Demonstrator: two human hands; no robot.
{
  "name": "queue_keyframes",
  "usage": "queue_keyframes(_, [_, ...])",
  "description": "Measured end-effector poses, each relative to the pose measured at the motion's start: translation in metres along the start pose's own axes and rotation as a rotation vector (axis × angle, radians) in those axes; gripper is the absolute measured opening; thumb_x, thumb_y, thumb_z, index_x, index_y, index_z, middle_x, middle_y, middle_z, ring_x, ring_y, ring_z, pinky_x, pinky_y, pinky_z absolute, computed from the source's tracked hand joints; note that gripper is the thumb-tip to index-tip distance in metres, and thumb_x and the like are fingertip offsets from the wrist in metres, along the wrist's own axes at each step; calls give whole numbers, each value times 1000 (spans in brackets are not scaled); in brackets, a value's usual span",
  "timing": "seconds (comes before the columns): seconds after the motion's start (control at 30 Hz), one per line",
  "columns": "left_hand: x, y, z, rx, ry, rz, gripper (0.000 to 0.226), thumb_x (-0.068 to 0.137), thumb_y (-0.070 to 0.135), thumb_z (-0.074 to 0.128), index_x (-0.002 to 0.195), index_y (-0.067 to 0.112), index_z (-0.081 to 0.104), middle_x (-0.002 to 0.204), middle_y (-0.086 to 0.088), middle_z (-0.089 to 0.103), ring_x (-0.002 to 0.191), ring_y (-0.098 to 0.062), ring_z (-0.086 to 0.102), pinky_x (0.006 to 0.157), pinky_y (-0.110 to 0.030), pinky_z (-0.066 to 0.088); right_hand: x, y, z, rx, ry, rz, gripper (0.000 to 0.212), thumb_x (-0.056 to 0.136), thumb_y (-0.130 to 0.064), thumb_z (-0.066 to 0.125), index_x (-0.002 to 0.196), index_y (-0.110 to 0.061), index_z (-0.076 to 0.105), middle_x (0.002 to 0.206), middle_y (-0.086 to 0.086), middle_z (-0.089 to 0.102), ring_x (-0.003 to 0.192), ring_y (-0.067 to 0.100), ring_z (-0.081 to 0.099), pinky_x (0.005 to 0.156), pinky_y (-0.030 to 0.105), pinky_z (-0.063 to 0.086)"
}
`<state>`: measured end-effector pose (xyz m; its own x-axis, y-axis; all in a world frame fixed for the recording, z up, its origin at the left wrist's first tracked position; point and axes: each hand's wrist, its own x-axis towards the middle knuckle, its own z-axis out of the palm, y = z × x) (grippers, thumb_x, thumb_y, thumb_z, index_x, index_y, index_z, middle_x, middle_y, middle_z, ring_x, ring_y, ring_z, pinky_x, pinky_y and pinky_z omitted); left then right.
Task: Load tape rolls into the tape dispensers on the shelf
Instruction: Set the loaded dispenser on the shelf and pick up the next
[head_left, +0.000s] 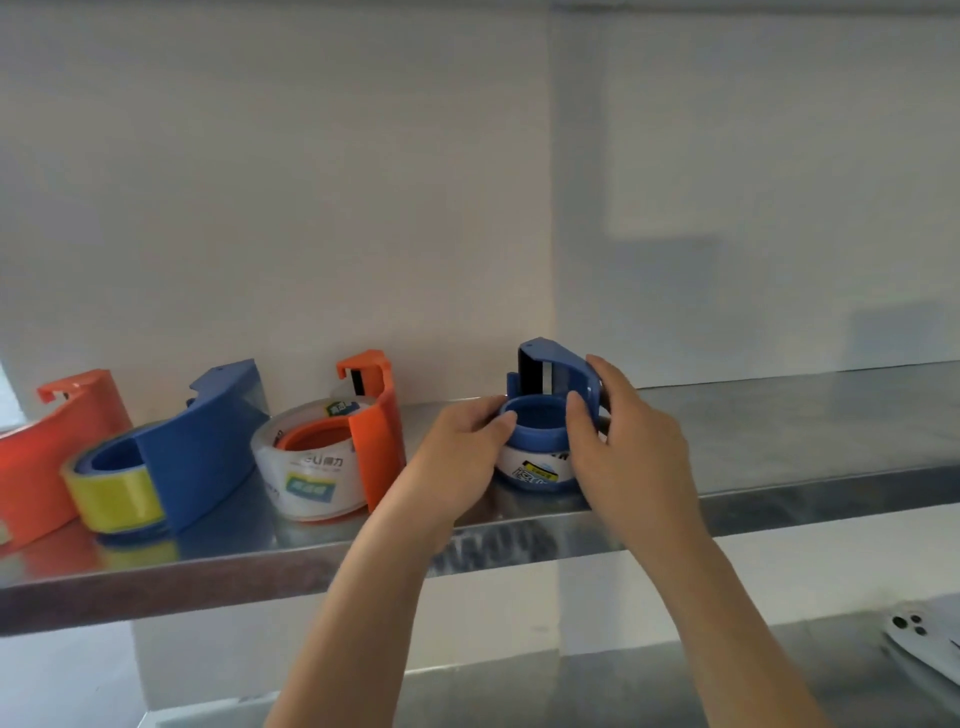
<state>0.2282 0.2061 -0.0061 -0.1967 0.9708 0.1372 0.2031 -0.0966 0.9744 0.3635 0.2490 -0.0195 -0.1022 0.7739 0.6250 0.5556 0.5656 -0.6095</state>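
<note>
A blue tape dispenser (550, 374) lies on the steel shelf (779, 415), right of centre. A clear tape roll (535, 470) with a printed label sits around its blue hub. My left hand (457, 457) grips the roll and hub from the left, thumb on the hub rim. My right hand (623, 441) grips the dispenser from the right, fingers curled over its cover and hub. To the left stand an orange dispenser (376, 431) holding a clear roll (306, 478), a blue dispenser (202, 441) holding a yellow roll (114, 493), and another orange dispenser (47, 447) at the frame edge.
The shelf front edge (311, 566) runs across the middle of the view. A white wall rises behind it. A lower steel shelf (675, 675) carries a white phone (919, 639) at the far right.
</note>
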Motion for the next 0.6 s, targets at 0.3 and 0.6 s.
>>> queue_keyframes(0.3, [0,-2,4,-58,41,62,23,97,17,49,114,23,64,109,3,70,90,-5,68,85,-25,54,4,7,1,130,28,-26,39,99,-21,41,138,-21,41,98,2,66,75,14,62,68,28,53])
queue_keyframes(0.6, [-5,10,17,-389,-42,205,43,69,26,68,102,0,67,96,-11,75,94,-21,70,77,-26,57,13,7,-3,880,72,69,39,96,0,38,118,-31,49,110,-14,61,97,6,65,83,36,56])
